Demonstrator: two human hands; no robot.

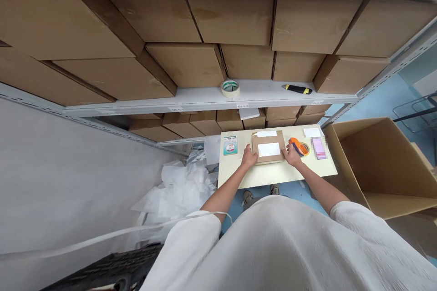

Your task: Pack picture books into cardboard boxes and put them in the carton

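A flat brown cardboard box (254, 145) with white labels on its top lies on the small cream table (239, 177). My left hand (249, 157) grips its left edge, thumb toward the top. On the opposite edge my right hand (291, 155) holds the box, fingers along its side. Just beyond my right fingers is an orange tape dispenser (295, 144) with a roll of tape in it. A green-and-white booklet (230, 145) lies to the left of the box. At the right are a white slip (312, 132) and a pinkish, blurred-out item (318, 148).
Cardboard boxes (232, 13) fill the metal shelves ahead. On the shelf edge sit a tape roll (230, 88) and a yellow-black utility knife (297, 89). A big open carton (392, 163) stands right of the table; crumpled white sheets (180, 186) are heaped at left.
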